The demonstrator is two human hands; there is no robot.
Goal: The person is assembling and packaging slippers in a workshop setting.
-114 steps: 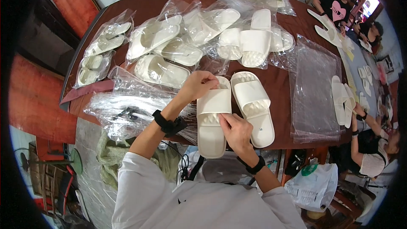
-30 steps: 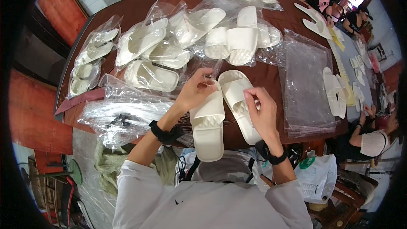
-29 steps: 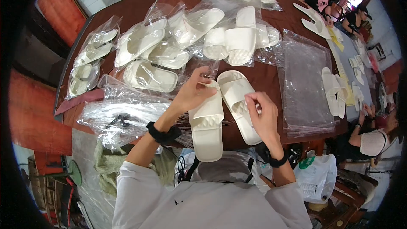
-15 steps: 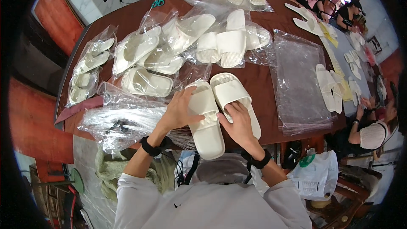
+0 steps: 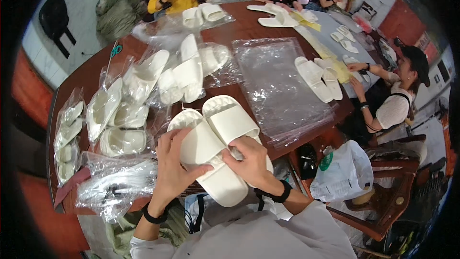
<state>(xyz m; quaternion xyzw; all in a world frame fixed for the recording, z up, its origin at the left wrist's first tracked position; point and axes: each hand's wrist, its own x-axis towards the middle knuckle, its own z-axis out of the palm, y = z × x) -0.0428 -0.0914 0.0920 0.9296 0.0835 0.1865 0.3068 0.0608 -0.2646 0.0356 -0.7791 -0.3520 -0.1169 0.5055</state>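
Two white slippers are in my hands over the table's front edge, side by side with their toes pointing away. My left hand [image 5: 173,160] grips the left slipper [image 5: 200,145] by its outer side, thumb across the footbed behind the strap. On the right slipper [image 5: 234,123], my right hand [image 5: 250,160] closes at the rear edge of the strap, with its thumb reaching to the left slipper. The slippers' inner sides meet, and the left one overlaps the right near the heels. Some of my right fingertips are hidden under the strap.
Bagged white slippers [image 5: 125,141] cover the table's left side, with loose clear bags [image 5: 120,182] before them. Flat clear bags [image 5: 273,81] lie to the right, beside an unbagged slipper pair [image 5: 311,77]. Teal-handled scissors [image 5: 116,50] lie far left. Co-workers sit around the table.
My view has turned right, so the table's things appear farther left. The two slippers have come together and now touch. My hands have drawn closer to each other, still holding them.
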